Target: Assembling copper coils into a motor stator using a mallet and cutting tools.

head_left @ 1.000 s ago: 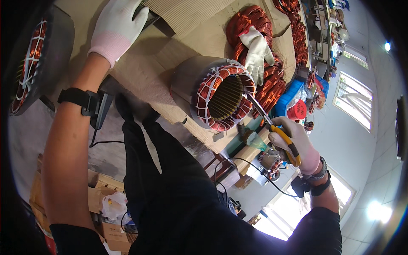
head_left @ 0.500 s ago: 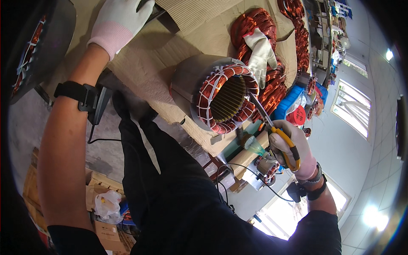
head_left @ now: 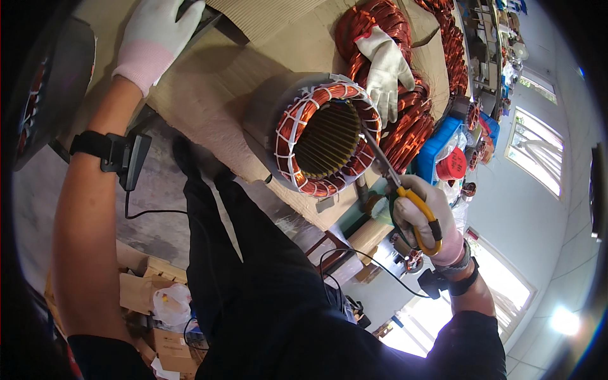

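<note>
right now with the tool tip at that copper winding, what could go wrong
The tip of the yellow-handled tool in the right hand might slip and nick the copper winding. The dark cylinder could shift if pushed, since the left hand is away from it. The loose glove beside the winding might get caught.

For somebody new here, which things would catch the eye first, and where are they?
The eye would likely fall first on the motor stator, mid-view on the cardboard, its copper windings laced in white. Next comes the yellow-handled tool in the gloved right hand, pointing at the windings' right side. To the stator's upper right, a loose white glove lies on copper wire coils.
</note>
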The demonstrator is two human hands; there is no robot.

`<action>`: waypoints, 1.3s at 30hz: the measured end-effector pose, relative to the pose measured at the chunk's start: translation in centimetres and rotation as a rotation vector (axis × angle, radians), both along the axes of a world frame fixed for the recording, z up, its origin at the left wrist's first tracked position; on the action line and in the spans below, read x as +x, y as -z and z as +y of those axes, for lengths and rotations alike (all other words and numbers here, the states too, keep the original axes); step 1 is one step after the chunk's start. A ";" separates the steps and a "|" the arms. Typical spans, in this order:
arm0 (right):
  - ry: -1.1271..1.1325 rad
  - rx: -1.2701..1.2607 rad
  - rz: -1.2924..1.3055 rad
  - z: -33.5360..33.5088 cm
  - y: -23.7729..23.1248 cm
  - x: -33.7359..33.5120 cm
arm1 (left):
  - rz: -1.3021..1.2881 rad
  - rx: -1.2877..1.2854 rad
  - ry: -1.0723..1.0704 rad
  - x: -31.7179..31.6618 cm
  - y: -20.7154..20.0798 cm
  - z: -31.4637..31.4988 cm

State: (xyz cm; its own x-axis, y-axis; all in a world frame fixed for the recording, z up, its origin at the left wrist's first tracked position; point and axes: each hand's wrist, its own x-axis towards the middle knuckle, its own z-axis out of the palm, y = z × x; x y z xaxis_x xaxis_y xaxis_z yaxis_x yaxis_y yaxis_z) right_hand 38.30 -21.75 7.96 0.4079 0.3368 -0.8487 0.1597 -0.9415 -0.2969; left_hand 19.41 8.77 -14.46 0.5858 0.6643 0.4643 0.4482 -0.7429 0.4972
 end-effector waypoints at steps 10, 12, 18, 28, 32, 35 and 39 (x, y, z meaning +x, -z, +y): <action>0.456 0.286 0.004 -13.1 6.4 -3.4 | 0.147 -0.069 0.051 -1.0 3.5 3.2; 0.421 0.257 -0.108 -14.1 10.9 -4.3 | 0.164 -0.004 0.025 -0.8 3.4 3.2; -0.093 0.412 -0.676 -13.9 21.7 -4.0 | 0.271 -0.021 0.039 -0.4 3.1 3.3; -0.114 0.411 -0.743 -13.8 22.8 -3.8 | 0.262 -0.126 0.010 0.0 3.0 3.0; -0.112 0.400 -0.722 -13.7 22.9 -3.9 | 0.291 -0.098 0.012 -0.4 3.0 3.0; -0.119 0.379 -0.712 -13.5 22.9 -4.2 | 0.275 -0.114 0.009 -0.7 3.1 3.0; -0.133 0.369 -0.790 -13.7 23.7 -4.7 | 0.269 -0.081 0.021 -0.5 2.8 3.0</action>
